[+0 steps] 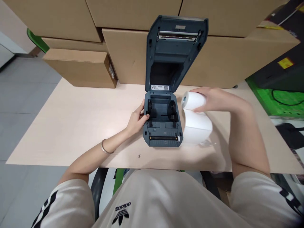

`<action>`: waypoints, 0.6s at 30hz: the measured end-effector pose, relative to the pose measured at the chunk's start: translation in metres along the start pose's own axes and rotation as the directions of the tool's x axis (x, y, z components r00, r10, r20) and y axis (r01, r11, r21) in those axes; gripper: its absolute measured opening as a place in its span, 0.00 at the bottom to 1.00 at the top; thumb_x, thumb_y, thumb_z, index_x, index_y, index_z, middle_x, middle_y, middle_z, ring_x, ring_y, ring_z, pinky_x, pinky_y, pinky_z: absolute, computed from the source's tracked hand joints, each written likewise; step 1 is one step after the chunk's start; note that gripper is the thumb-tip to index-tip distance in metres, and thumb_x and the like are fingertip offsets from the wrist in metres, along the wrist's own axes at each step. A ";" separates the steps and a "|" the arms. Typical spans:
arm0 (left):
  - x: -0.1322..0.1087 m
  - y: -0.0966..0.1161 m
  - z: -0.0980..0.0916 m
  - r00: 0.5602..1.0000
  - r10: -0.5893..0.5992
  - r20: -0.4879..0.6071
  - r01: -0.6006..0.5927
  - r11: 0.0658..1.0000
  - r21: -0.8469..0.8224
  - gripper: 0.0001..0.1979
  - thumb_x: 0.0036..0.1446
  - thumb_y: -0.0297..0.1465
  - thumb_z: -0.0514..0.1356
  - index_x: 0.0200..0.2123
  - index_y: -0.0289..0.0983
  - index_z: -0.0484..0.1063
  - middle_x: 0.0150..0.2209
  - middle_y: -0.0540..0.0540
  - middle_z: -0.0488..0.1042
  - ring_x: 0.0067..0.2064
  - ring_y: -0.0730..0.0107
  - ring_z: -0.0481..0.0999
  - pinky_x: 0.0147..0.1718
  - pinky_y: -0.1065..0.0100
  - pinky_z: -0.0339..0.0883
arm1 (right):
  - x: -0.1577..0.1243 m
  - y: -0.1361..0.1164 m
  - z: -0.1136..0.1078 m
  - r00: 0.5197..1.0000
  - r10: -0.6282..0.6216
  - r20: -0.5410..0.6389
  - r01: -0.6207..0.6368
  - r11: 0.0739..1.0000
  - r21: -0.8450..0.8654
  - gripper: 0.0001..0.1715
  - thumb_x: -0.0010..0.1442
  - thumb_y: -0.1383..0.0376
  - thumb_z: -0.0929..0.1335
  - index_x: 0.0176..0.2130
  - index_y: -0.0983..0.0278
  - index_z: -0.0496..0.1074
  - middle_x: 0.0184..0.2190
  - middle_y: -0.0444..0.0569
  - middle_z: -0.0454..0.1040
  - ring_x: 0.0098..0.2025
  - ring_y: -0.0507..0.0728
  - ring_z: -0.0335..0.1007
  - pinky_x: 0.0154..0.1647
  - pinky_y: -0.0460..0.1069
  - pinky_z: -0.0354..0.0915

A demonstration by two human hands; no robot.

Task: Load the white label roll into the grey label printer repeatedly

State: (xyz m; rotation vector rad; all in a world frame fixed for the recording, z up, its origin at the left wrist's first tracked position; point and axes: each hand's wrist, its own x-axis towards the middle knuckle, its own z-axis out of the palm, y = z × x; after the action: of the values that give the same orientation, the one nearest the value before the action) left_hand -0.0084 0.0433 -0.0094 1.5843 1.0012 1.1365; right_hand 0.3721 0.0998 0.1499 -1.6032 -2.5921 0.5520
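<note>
Partly hidden was right end of paper roll (192, 100), fingers of right hand (211, 97) curled round it, just right of printer (162, 126); left hand (136, 121) clasped printer's left rim, some fingertips obscured. Roll's axis ran sideways, core facing printer, strip (198, 128) trailing toward wearer. Pale tabletop (90, 123) lay beneath, cartons (128, 53) behind, grey floor (30, 95) far left.

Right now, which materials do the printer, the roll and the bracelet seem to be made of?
Printer: probably hard plastic, dark and mostly matt, with moulded recesses.
Roll: likely paper, smooth white, as its thin loose end bends softly.
Bracelet: perhaps metal, from its pale shine; not certain.
</note>
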 end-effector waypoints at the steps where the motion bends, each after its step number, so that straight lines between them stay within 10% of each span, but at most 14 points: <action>1: 0.000 0.000 0.001 1.000 -0.001 0.001 0.001 1.000 -0.005 0.44 0.69 0.43 0.67 0.84 0.43 0.61 0.77 0.42 0.76 0.74 0.39 0.78 0.70 0.44 0.80 | -0.009 -0.003 -0.009 1.000 0.025 -0.014 -0.025 1.000 -0.001 0.39 0.55 0.50 0.79 0.64 0.55 0.82 0.60 0.56 0.86 0.58 0.79 0.84 0.55 0.69 0.78; 10: 0.000 0.002 0.002 0.999 0.036 -0.011 -0.035 0.998 0.058 0.43 0.68 0.38 0.63 0.84 0.42 0.61 0.81 0.43 0.69 0.81 0.38 0.70 0.77 0.41 0.71 | 0.012 -0.088 -0.001 0.978 -0.192 -0.088 0.206 0.957 0.202 0.51 0.49 0.45 0.82 0.67 0.58 0.78 0.62 0.56 0.84 0.60 0.75 0.83 0.62 0.69 0.78; 18: -0.001 -0.004 0.001 0.999 0.032 -0.004 -0.032 0.994 0.100 0.43 0.69 0.38 0.61 0.84 0.40 0.59 0.81 0.41 0.69 0.80 0.39 0.72 0.77 0.43 0.70 | 0.052 -0.114 0.039 0.982 -0.181 -0.060 0.176 0.982 -0.073 0.42 0.53 0.58 0.77 0.66 0.60 0.79 0.62 0.56 0.84 0.61 0.73 0.81 0.56 0.61 0.74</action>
State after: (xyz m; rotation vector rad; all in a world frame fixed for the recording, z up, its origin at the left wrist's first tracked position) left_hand -0.0078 0.0435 -0.0133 1.6825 1.0544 1.1287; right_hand 0.2418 0.0886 0.1420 -1.3607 -2.6949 0.3967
